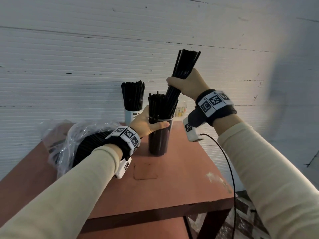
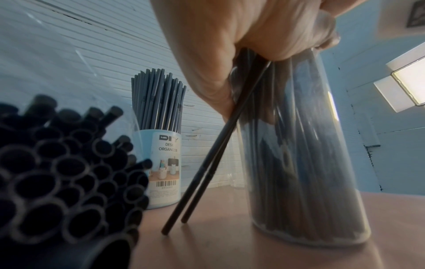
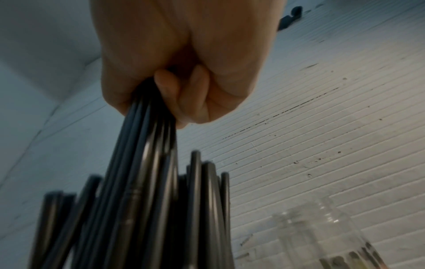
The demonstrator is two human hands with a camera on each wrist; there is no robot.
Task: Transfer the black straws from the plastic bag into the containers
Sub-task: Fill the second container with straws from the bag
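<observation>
Reddish-brown table (image 1: 181,173) against a white ribbed wall (image 1: 86,49); black cable (image 1: 229,169) alongside.

The reddish-brown table (image 1: 181,183) bears the plastic bag (image 1: 69,135), clear container (image 1: 159,140) and white container (image 1: 129,116).

glossy black plastic straws (image 1: 183,73), clear container (image 2: 306,163), crinkled transparent plastic bag (image 1: 69,135), matt reddish table (image 1: 172,183)

Your head view looks down on the table (image 1: 172,178); both wrist views look up from close below, the right one blurred, perhaps sharing the straw cup (image 2: 306,145).
</observation>
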